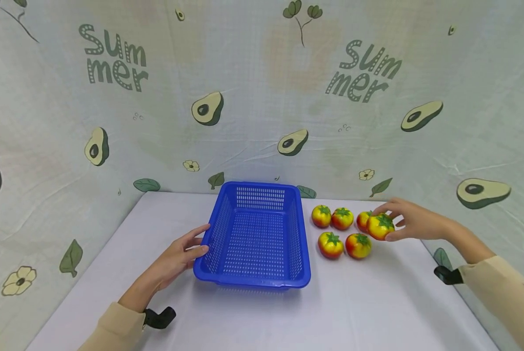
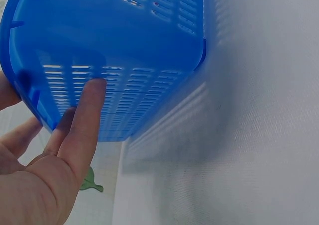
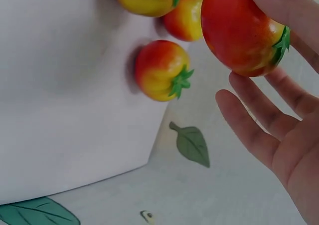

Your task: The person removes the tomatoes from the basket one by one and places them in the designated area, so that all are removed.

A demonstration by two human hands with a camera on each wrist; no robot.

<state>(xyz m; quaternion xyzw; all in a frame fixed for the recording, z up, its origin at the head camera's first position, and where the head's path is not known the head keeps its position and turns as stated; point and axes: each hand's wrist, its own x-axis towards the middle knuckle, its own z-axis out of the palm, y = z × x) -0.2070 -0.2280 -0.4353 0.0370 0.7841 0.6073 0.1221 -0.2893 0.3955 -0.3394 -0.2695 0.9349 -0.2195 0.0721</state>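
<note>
A blue plastic basket with slotted walls stands on the table. My left hand holds its left rim, with the thumb and index finger at the edge; in the left wrist view other fingers lie against the outer wall. To the basket's right, my right hand pinches a red-and-yellow toy tomato with a green leafy top. That tomato appears above the table, between thumb and fingers. It partly hides another tomato behind it in the head view.
Several more toy tomatoes lie between basket and right hand, among them a front left one, a front right one and a back left one. A white cloth covers the table. Printed fabric hangs behind and beside it.
</note>
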